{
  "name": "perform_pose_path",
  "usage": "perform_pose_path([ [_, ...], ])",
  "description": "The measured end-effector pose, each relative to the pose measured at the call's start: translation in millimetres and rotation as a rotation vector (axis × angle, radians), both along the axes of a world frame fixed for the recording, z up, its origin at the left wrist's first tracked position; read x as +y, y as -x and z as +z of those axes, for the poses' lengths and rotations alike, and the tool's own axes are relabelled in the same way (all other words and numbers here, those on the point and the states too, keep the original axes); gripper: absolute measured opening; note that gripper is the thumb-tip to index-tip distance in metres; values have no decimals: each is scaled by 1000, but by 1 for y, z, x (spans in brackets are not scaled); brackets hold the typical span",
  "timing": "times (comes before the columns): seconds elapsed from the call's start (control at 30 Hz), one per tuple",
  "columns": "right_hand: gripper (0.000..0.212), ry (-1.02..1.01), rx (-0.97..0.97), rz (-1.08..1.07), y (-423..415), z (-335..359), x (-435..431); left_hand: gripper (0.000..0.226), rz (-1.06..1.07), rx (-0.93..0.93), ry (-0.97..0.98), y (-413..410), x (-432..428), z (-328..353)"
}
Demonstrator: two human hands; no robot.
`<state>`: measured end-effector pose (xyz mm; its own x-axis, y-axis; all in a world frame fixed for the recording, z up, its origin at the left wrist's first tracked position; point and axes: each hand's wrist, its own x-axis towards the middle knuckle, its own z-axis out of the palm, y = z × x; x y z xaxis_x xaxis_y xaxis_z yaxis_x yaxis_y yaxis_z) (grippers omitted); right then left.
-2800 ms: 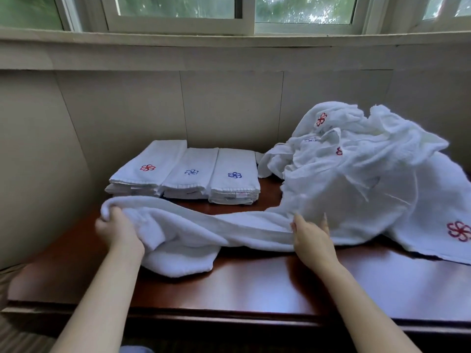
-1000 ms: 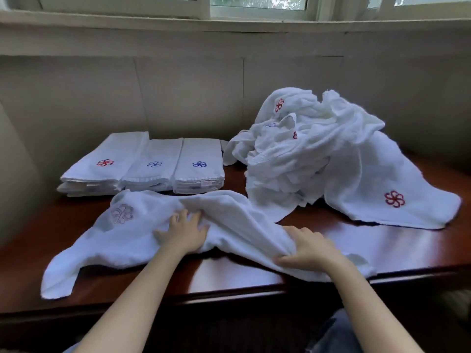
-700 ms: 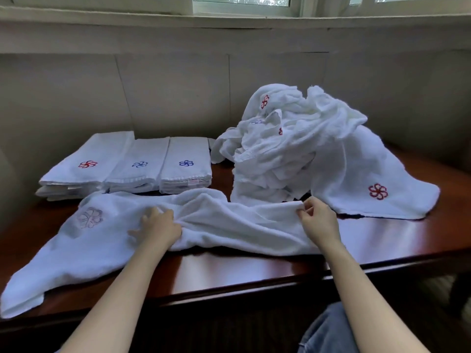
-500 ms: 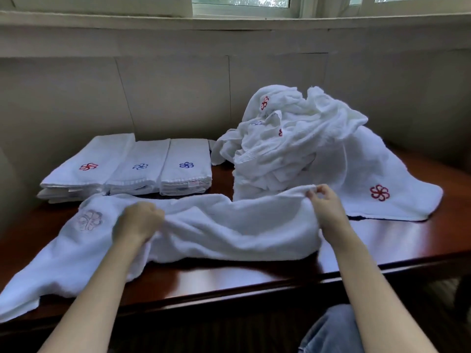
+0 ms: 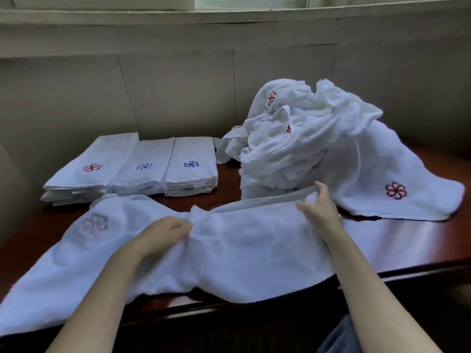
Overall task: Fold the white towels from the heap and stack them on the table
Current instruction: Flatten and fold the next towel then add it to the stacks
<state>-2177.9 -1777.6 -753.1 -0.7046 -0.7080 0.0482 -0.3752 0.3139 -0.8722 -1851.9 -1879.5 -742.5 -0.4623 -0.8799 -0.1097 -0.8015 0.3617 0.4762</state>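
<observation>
At bench point(image 5: 397, 240) front, 6 o'clock: left hand point(image 5: 163, 233), right hand point(image 5: 319, 207) both pinching towel point(image 5: 242, 243) edge. Pull taut, align corners, then fold. Heap point(image 5: 300, 141) at 1 o'clock.

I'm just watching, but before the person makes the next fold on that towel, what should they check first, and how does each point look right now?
1. Both hands on the towel: ok. The left hand and right hand each pinch its far edge.
2. Towel lying flat: not ok, it is rumpled between the hands.
3. Towel fully on the table: not ok, its near edge hangs over the front.
4. Towel free of the heap: cannot tell, the right grip sits right against it.
5. Room beside the folded stacks: ok, bare table shows in front.
</observation>
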Motion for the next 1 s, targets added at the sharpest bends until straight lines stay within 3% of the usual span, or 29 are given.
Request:
perform_pose_path([
  [0.1,61,-356,314,59,-3,-1,9,21,43,-92,26,3,2,4],
  [0.23,31,-604,412,-66,-4,12,19,51,-33,-139,-99,9,8,13],
  [0.33,28,-581,480,-234,1,22,26,61,-40,-57,-189,11,18,11],
  [0.43,27,-413,694,-303,-8,26,23,67,32,3,42,8,12,5],
  [0.5,28,-231,763,-116,-29,24,14,64,46,-28,103,3,5,1],
  [0.57,25,-154,737,232,-60,16,3,59,36,-190,99,-4,-2,-12],
  [0.67,31,-300,834,532,-102,-2,-9,59,170,-344,48,-17,-10,-27],
  [0.8,37,-489,858,438,-119,0,-17,67,603,-310,-91,-44,-18,-22],
  [0.87,36,-565,875,403,-118,3,-18,70,709,-327,-126,-59,-19,-14],
  [1.0,58,-673,793,354,-116,3,-15,53,853,-224,44,-94,-20,4],
])
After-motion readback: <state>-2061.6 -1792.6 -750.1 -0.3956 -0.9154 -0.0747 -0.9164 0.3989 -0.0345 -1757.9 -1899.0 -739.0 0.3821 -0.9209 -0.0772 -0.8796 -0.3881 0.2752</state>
